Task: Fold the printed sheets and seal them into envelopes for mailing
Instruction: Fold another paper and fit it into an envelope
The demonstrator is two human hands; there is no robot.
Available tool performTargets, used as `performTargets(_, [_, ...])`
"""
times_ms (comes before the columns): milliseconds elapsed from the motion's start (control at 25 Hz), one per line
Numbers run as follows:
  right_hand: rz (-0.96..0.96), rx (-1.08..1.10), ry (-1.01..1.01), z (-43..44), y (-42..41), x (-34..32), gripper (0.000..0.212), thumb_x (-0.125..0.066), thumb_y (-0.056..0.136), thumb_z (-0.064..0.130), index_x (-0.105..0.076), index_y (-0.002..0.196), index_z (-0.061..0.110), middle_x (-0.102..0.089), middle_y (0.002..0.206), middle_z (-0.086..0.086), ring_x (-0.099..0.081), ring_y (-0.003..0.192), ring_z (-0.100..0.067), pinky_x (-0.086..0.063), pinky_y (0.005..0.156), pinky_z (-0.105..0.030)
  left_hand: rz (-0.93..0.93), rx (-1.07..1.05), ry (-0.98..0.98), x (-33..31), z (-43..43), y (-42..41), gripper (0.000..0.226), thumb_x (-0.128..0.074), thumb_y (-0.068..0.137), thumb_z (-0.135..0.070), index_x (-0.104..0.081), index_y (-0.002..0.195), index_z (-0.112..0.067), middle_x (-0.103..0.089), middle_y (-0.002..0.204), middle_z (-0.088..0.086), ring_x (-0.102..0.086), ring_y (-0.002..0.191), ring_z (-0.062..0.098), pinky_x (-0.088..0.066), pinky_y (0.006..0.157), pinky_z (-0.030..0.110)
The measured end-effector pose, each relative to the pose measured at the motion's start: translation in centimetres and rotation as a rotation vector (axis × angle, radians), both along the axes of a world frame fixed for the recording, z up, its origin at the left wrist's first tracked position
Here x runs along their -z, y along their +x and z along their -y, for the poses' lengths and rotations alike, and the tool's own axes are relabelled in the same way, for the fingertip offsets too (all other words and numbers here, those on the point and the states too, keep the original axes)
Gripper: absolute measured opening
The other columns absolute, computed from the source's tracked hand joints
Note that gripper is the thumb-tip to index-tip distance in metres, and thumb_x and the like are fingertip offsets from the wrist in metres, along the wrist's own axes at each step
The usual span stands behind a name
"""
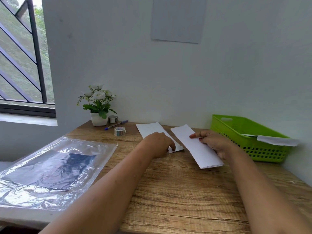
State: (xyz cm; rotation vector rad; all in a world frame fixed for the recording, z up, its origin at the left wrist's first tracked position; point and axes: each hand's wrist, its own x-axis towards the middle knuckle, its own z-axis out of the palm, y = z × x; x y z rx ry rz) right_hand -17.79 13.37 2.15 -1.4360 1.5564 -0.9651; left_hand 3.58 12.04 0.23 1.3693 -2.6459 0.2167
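- Right hand (212,143) grips a folded sheet (197,149) along its right edge, thumb and forefinger on top and the other fingers tucked behind. I cannot tell whether the sheet's near end touches the desk (168,191).
- Left hand (158,143), just beside it, curls its fingers over the near corner of a flat white piece, seemingly an envelope (150,130), and pinches that corner up off the wood.
- Folding looks finished for this sheet, so stuffing is the step in hand. Next, I'd judge, the envelope's mouth must be held open while the sheet's narrow end is lined up and slid in.
- To the right, a green basket (253,149) holds a white piece (276,140), perhaps a finished letter.
- Farther back lie a tape roll (119,131) and a pen (116,124), with a flower pot (99,119) against the wall.
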Motion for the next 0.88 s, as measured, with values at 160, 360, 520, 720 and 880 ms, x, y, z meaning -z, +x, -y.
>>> performTargets(160, [-0.054, -0.028, 0.046, 0.1, -0.6, 0.0, 0.038, -0.037, 0.096, 0.0, -0.071, 0.099, 0.016, -0.066, 0.104, -0.013, -0.062, 0.073, -0.022, -0.049, 0.054, -0.023, 0.048, -0.002, -0.043, -0.2, -0.2, -0.9, 0.039, -0.054, 0.088, -0.011, -0.059, 0.12, -0.031, -0.059, 0.122, 0.002, -0.054, 0.11, 0.022, -0.047, 0.087, 0.032])
performTargets(360, [-0.27, -0.095, -0.027, -0.1, -1.6, -1.1, 0.04, -0.042, 0.091, 0.003, -0.074, 0.087, 0.025, -0.065, 0.095, 0.006, -0.052, 0.069, -0.011, -0.039, 0.048, -0.014, 0.069, 0.014, -0.004, -0.5, 0.3, -0.6, 0.031, -0.057, 0.084, -0.01, -0.061, 0.109, -0.028, -0.062, 0.117, -0.002, -0.055, 0.107, 0.02, -0.048, 0.09, 0.035])
performTargets(520, [-0.335, -0.163, -0.094, -0.3, -3.0, -1.8, 0.043, -0.046, 0.092, 0.009, -0.076, 0.08, 0.038, -0.065, 0.115, 0.009, -0.058, 0.102, -0.012, -0.043, 0.083, -0.022, -0.041, -0.002, 0.026, -0.5, 0.7, 0.3, 0.025, -0.056, 0.084, -0.016, -0.067, 0.102, -0.03, -0.066, 0.111, -0.008, -0.058, 0.103, 0.014, -0.049, 0.086, 0.031])
performTargets(720, [-0.29, -0.317, -0.09, -1.0, -2.4, -2.1, 0.026, -0.052, 0.092, 0.005, -0.067, 0.111, 0.015, -0.068, 0.102, 0.008, -0.061, 0.072, 0.011, -0.04, 0.058, -0.001, -0.239, -0.088, 0.039, 0.5, 0.4, 0.1, 0.028, -0.055, 0.087, -0.016, -0.054, 0.112, -0.028, -0.067, 0.11, -0.006, -0.057, 0.102, 0.018, -0.047, 0.076, 0.031])
performTargets(880, [-0.256, -0.386, -0.044, -1.1, -2.4, -1.7, 0.02, -0.059, 0.089, 0.007, -0.075, 0.098, 0.015, -0.074, 0.088, 0.01, -0.061, 0.069, 0.0, -0.04, 0.052, -0.007, -0.373, -0.13, 0.095, 0.8, 0.8, 0.4, 0.022, -0.055, 0.088, -0.018, -0.049, 0.109, -0.024, -0.067, 0.112, 0.0, -0.059, 0.097, 0.021, -0.047, 0.076, 0.032])
